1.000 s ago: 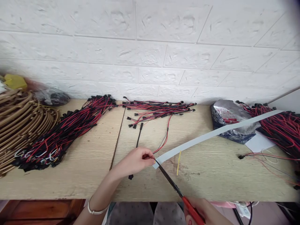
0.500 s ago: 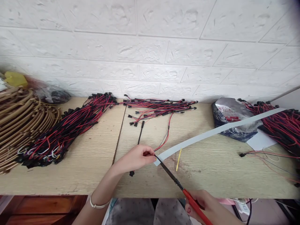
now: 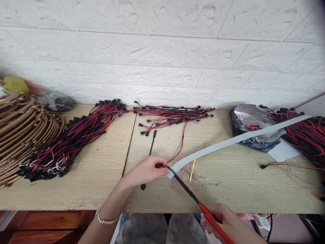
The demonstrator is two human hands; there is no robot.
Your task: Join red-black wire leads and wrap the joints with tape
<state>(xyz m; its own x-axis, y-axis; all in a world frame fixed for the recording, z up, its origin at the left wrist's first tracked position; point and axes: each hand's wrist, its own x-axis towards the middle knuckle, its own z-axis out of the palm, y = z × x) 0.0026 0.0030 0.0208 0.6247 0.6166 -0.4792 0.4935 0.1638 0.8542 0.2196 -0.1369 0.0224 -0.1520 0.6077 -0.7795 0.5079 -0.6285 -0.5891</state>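
Near the front middle of the table, my left hand (image 3: pixel 148 170) pinches the near end of a long white strip (image 3: pixel 215 146). A red and black wire (image 3: pixel 181 144) runs from the cable pile into the same fingers; what exactly lies between them is partly hidden. My right hand (image 3: pixel 223 222) is wrapped round the red handles of scissors (image 3: pixel 189 190). Their dark blades lie across the strip's end, tips at my left fingertips. Just right of the blades lies a thin yellow strip (image 3: pixel 192 170). A black connector (image 3: pixel 143 186) shows below my left hand.
Red and black cables (image 3: pixel 172 115) lie along the wall, with a larger cable bundle (image 3: pixel 81 135) to the left. Bamboo hoops (image 3: pixel 22 135) are stacked far left. At right stand a patterned blue container (image 3: pixel 240 130) with plastic inside and another cable heap (image 3: pixel 308 139).
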